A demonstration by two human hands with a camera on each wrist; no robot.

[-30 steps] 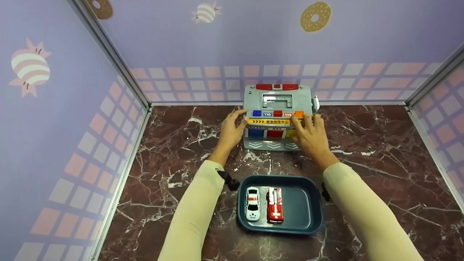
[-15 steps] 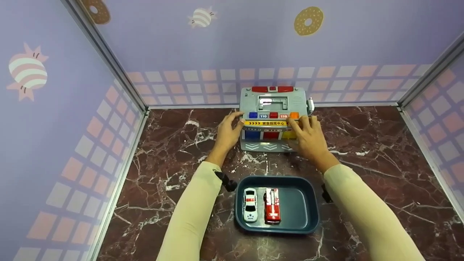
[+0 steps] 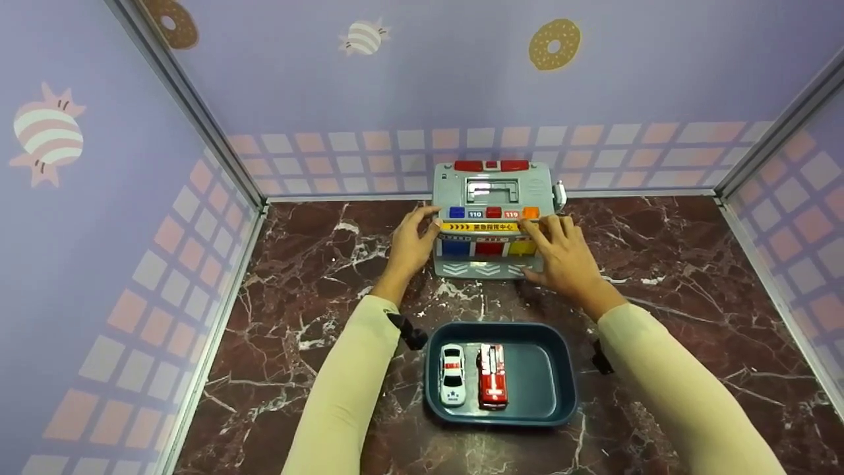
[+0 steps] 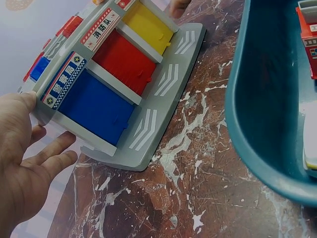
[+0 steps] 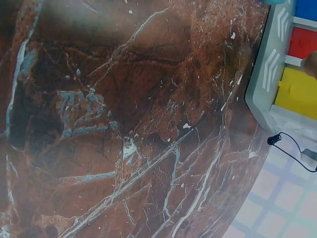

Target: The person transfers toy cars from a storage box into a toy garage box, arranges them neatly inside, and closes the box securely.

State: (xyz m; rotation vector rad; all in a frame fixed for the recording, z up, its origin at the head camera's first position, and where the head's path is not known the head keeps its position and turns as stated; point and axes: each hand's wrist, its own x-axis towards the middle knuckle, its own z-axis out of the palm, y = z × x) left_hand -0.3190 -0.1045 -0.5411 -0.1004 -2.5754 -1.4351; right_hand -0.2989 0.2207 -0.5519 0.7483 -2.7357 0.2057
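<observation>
A grey toy garage [image 3: 491,188] with blue, red and yellow doors stands against the back wall in the head view. My left hand [image 3: 410,247] touches its left end, and in the left wrist view a digit rests on the roof corner with the other fingers loosely extended. My right hand [image 3: 564,254] is at the right front, index finger on the yellow strip [image 3: 478,226] and thumb low beside the ramp. The yellow door [image 5: 297,94] is down in the right wrist view. In front, a dark blue tray [image 3: 544,376] holds a white police car [image 3: 453,389] and a red fire truck [image 3: 492,389].
Purple patterned walls [image 3: 422,86] enclose the back and sides of the brown marbled surface [image 3: 316,264]. A small white handset-like piece [image 3: 560,196] hangs on the garage's right side, and the right wrist view shows a black cord [image 5: 292,158] there.
My right thumb has moved down from the yellow door toward the ramp. The head view has shifted slightly; the left hand stays at the garage's left end.
</observation>
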